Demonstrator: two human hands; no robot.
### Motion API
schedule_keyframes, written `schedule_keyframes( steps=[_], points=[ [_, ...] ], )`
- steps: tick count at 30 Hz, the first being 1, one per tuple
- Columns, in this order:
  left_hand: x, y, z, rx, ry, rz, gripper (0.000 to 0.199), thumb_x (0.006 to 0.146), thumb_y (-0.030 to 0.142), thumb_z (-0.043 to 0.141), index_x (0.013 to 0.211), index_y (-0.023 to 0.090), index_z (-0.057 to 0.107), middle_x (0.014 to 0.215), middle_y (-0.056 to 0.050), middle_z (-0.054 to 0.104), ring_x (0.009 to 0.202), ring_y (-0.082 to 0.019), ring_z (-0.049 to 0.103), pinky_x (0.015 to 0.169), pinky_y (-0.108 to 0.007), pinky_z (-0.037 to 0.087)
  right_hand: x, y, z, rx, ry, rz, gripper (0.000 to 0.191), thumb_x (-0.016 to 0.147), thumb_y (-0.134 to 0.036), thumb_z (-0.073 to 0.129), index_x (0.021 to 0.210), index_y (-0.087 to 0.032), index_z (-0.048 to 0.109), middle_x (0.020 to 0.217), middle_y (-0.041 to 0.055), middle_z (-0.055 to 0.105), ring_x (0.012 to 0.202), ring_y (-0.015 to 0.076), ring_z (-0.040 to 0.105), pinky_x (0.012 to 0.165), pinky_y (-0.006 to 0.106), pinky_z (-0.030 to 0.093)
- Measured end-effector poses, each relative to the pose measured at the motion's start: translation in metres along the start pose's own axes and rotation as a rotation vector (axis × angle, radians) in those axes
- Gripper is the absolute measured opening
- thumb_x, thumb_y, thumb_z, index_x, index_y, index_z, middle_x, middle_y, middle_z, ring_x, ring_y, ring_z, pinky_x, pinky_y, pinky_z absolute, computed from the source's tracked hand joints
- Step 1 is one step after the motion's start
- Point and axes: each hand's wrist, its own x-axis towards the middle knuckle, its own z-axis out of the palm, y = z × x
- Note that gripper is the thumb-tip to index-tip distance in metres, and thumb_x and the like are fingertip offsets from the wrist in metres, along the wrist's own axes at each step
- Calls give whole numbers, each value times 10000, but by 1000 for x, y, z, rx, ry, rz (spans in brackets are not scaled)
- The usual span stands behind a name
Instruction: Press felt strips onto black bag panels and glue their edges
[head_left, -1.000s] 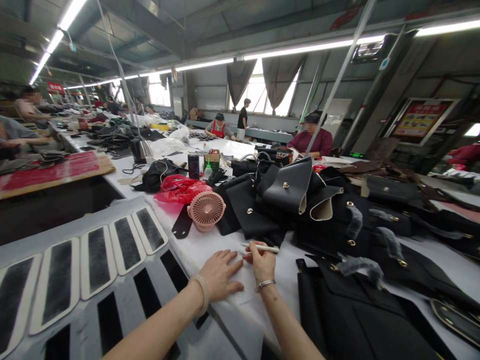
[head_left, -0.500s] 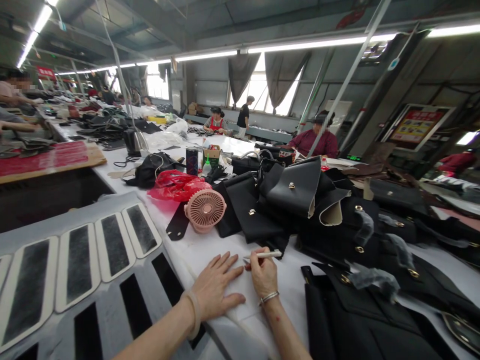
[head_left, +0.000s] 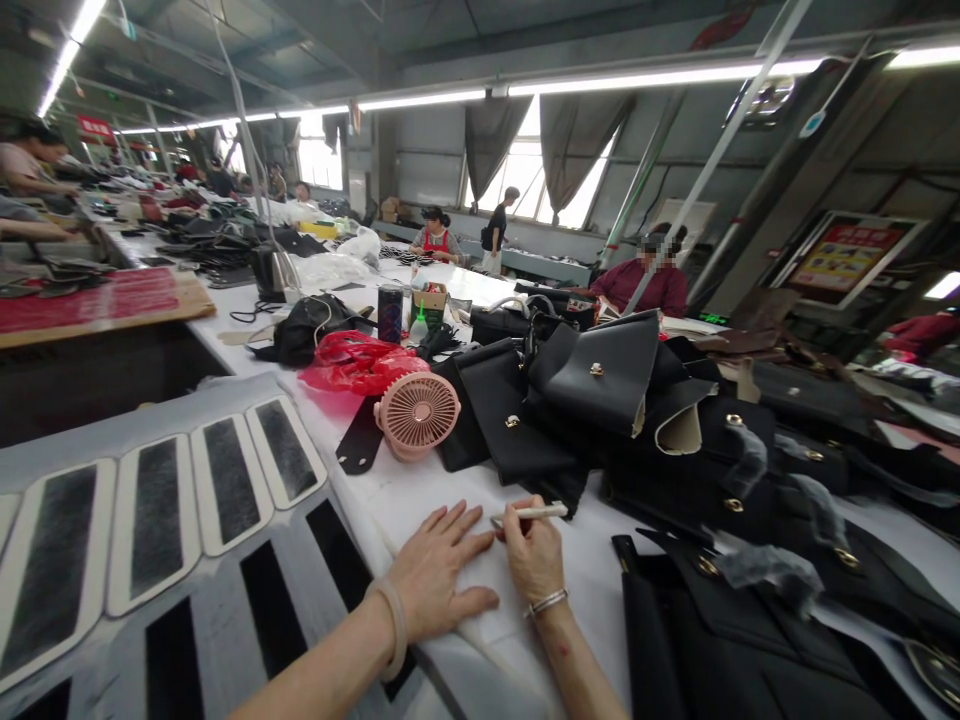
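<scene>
My left hand (head_left: 442, 570) lies flat, fingers spread, on the white sheet covering the table (head_left: 420, 495). Just to its right, my right hand (head_left: 534, 550) is closed around a white pen (head_left: 546, 511), whose tip points left toward my left fingertips. Whether the tip touches the sheet I cannot tell. A pale bangle is on my left wrist and a silver bracelet on my right. Beyond my hands stands a small pink fan (head_left: 418, 416). Black bags with gold clasps (head_left: 780, 610) lie close to the right of my right forearm.
At left, a grey board (head_left: 225, 600) bears white-bordered panels and black strips. A red plastic bag (head_left: 360, 362), a dark tumbler (head_left: 389, 314) and a green-tipped bottle (head_left: 418, 328) stand behind the fan. Piled black bags (head_left: 592, 375) fill the right. Several people work farther off.
The view has shifted slightly, so most things sit a little farther right. My left hand stays flat and my right hand keeps its hold on the pen.
</scene>
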Motion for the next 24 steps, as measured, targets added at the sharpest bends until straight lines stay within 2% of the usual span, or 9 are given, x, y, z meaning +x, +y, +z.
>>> schedule_keyframes(
  steps=[24],
  points=[
    [1, 0, 2, -6, 11, 1, 712, 781, 658, 570, 1388, 308, 441, 1536, -73, 319, 1421, -322, 238, 1154, -537, 201, 0, 0, 1, -68, 31, -34, 262, 861, -452, 434, 724, -231, 474, 608, 16, 613, 557, 198, 605, 588, 300, 461]
  ],
)
